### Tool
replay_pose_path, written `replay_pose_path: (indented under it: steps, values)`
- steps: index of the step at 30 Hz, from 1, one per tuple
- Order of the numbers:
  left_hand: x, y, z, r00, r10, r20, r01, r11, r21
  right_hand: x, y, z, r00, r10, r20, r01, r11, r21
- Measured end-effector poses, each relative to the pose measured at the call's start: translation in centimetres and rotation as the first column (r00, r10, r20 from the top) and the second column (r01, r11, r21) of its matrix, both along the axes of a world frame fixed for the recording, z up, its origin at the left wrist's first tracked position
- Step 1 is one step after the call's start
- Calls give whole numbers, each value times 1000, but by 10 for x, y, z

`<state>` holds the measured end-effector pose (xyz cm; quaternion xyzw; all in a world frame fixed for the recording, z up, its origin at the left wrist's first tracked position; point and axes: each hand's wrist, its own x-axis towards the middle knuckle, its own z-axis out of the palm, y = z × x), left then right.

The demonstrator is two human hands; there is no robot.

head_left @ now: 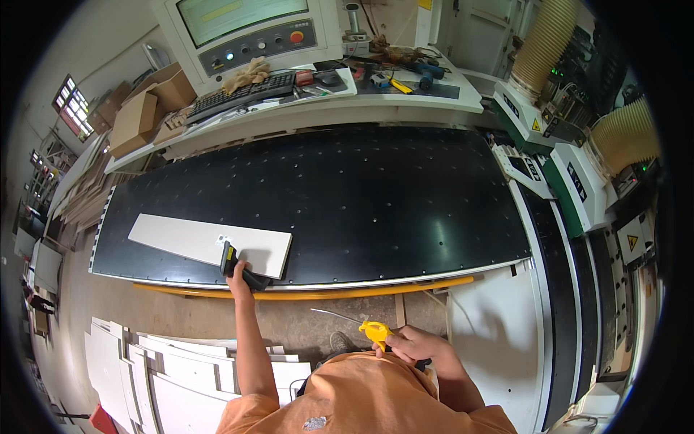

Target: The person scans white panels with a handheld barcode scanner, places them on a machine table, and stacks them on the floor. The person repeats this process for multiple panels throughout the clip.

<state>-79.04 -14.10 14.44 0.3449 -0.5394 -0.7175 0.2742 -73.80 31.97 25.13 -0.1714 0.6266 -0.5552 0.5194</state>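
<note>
My left hand [238,278] is wrapped round a black handheld barcode scanner [230,258], held over the near edge of a white board [181,237]. A small printed label [223,239] on the board lies just past the scanner's head. The board rests flat on a black machine table [347,195] dotted with small studs. Close to my body, my right hand [410,343] grips a yellow air blow gun [376,332]. Its thin metal nozzle points left, apart from the table.
A yellow bar [311,294] runs along the table's front edge. Beyond stand a control panel [260,49], a keyboard [242,96], and work gloves [247,75]. Machine heads with ribbed hoses [543,50] stand right. White panels [181,369] are stacked at lower left.
</note>
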Motion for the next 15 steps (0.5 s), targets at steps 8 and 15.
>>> replay_pose_path:
  steps: [8, 15]
  values:
    - [2, 2, 6, 999, -3, 43, 2, 1000, 21, 0, -12, -1, 999, -42, -24, 40, 998, -56]
    - [-3, -5, -6, 998, 60, 29, -62, 997, 52, 4, 0, -17, 999, 2, -51, -12, 983, -184]
